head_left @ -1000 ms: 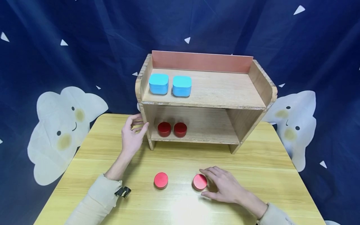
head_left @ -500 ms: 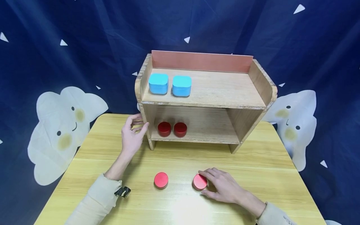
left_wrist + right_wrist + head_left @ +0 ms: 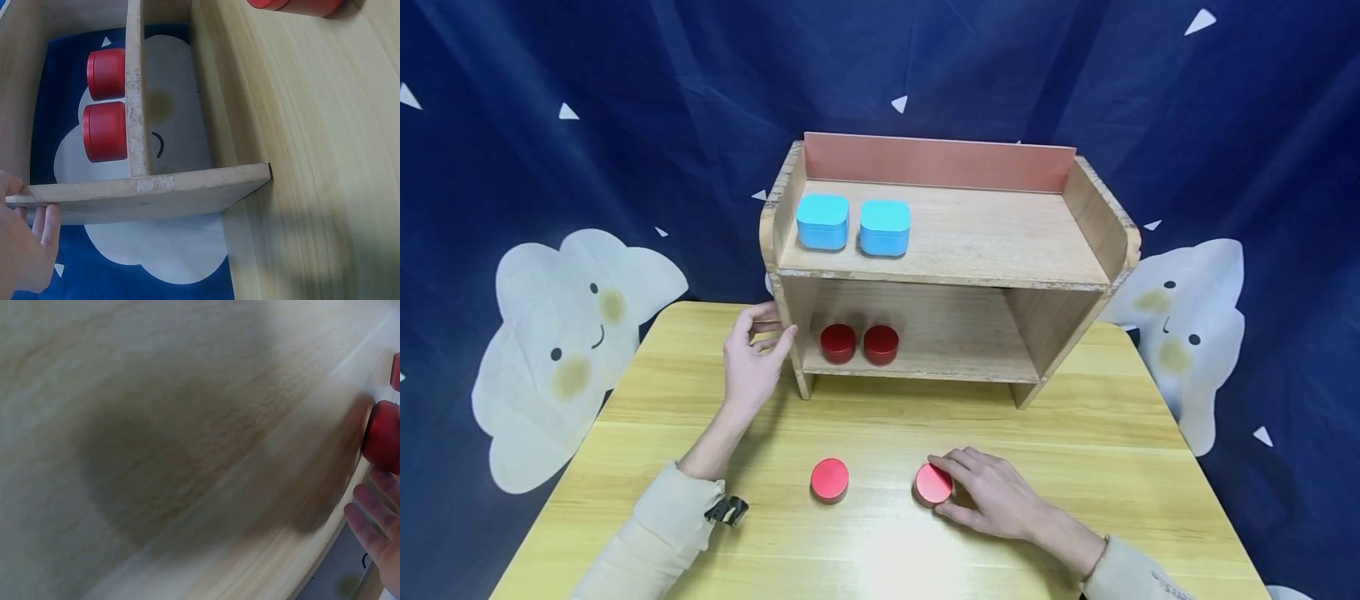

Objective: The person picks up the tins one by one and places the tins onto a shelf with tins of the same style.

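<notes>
My left hand [image 3: 752, 358] grips the front edge of the left side panel of a small wooden shelf [image 3: 925, 379]; in the left wrist view, its thumb and fingers lie on both sides of that panel [image 3: 187, 184]. With thumb and index finger, my right hand [image 3: 992, 496] holds a round red tin [image 3: 933, 485] at its right side, on the table. Fingers [image 3: 369, 512] show beside the tin [image 3: 382, 437] at the edge of the right wrist view. Another round red tin [image 3: 830, 480] lies to the left, apart from both hands.
Two round red tins [image 3: 881, 345] stand side by side at the left of the lower shelf board. Two blue rounded-square tins [image 3: 884, 227] stand on the upper board. Behind the wooden table [image 3: 647, 417] hangs a dark blue curtain [image 3: 625, 167] with white clouds.
My right hand's thumb and index finger have drawn in from around the tin to touch it. The tin stays in place, and my left hand has not moved.
</notes>
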The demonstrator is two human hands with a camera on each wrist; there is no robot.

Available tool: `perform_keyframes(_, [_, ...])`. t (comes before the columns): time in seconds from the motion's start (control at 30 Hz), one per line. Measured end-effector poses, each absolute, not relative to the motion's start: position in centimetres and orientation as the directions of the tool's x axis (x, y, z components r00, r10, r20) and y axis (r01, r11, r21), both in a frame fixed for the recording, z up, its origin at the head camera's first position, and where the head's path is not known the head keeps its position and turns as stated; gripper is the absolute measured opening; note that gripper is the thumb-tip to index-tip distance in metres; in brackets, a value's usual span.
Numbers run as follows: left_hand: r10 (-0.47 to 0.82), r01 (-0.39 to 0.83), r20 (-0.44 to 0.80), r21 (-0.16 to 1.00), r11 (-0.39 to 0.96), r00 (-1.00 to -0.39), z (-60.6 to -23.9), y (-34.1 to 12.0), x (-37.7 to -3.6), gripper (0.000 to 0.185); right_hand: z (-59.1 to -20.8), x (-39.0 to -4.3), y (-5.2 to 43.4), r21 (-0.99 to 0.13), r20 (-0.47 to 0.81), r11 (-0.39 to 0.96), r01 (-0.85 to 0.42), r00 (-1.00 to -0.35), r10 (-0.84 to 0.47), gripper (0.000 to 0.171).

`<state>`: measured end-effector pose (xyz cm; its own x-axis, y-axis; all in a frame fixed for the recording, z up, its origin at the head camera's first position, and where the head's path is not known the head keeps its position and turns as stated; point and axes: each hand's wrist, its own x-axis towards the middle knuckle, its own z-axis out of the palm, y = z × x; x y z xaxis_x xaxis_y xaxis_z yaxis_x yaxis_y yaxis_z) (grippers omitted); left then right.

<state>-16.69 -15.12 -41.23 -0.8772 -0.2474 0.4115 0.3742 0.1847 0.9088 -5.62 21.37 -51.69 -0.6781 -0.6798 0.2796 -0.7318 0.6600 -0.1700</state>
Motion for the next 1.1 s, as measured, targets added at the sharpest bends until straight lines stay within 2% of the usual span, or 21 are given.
perform_keyframes(0.67, [-0.241, 0.369, 0.402, 0.913, 0.173, -0.883, -41.36, -15.18, -16.73, 0.04, -51.53, -6.12, 20.73, -0.192, 0.263, 0.654, -0.732, -0.68, -0.684, 0.06])
perform_keyframes(1.1, [-0.243, 0.362, 0.399, 0.914, 0.181, -0.884, -41.28, -15.2, -16.67, 0.039, -51.44, -6.38, 20.65, -0.17, 0.3, 0.64, -0.749, -0.658, -0.691, 0.06])
